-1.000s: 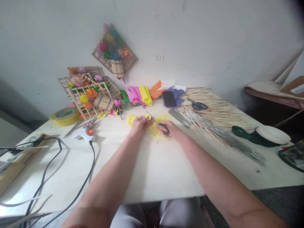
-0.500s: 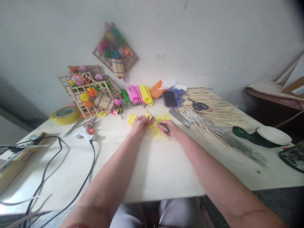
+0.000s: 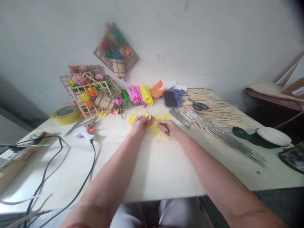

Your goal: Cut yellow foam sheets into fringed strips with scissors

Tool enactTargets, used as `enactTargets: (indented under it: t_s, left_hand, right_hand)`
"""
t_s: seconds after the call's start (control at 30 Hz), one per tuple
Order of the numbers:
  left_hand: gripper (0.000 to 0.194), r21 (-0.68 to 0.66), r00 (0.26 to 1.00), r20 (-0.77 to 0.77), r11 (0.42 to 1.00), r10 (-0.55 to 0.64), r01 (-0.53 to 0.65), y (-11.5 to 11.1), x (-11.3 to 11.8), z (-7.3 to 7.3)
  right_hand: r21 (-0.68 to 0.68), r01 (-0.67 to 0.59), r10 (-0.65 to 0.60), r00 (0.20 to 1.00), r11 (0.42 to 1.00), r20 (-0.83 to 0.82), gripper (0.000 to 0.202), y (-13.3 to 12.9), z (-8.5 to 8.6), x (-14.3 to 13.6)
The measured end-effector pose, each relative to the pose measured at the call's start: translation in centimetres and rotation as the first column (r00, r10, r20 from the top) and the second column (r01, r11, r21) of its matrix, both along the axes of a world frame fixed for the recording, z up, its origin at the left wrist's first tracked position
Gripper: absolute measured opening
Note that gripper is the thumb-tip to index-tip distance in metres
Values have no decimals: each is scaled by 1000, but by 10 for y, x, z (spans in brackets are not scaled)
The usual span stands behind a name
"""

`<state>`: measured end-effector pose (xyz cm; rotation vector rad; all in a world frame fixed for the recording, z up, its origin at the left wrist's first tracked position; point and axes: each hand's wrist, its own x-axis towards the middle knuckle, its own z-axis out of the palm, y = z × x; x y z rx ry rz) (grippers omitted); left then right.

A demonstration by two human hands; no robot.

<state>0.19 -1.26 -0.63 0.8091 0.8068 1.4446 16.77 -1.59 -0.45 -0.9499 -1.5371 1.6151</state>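
Observation:
Between the fingers of my left hand (image 3: 140,123) is a small piece of yellow paper (image 3: 148,116), pinched near its edge. My right hand (image 3: 171,129) is closed round the dark handles of a pair of scissors (image 3: 155,119). The blades point up and left, close against the yellow piece; whether they are apart is too small to tell. Yellow scraps (image 3: 159,132) lie on the table under and between both hands. More yellow paper (image 3: 132,118) sits just left of my left fingers.
Paper rolls (image 3: 136,95), a phone (image 3: 170,99) and another pair of scissors (image 3: 199,106) lie behind my hands. Wooden sticks (image 3: 220,110) and wires (image 3: 223,136) spread rightward. At left are a glue gun (image 3: 85,132), its cord, a tape roll (image 3: 66,114) and flower-filled stick frames (image 3: 89,91).
Hardly anything differs. Both hands, the scissors and the yellow piece keep almost the same place; the whole view has shifted very slightly.

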Motion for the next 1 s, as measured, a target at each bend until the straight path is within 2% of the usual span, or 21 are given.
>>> enactTargets:
  t_s: [0.13, 0.47, 0.67, 1.0]
  left_hand:
    - [24, -7, 1000, 6, 1000, 27, -27, 0, 1, 1]
    - [23, -24, 998, 18, 998, 60, -59, 1, 0, 0]
    - [23, -18, 999, 19, 999, 43, -43, 2, 0, 0]
    - [21, -7, 998, -52, 1000, -27, 26, -2, 0, 2]
  right_hand:
    - [31, 23, -24, 999, 999, 36, 29, 0, -1, -1]
    - [-4, 34, -34, 998, 999, 48, 26, 1, -2, -1]
    - [-55, -3, 3, 1000, 998, -6, 28, 1, -1, 1]
    - [-60, -21, 20, 1000, 998, -16, 30, 0, -1, 2]
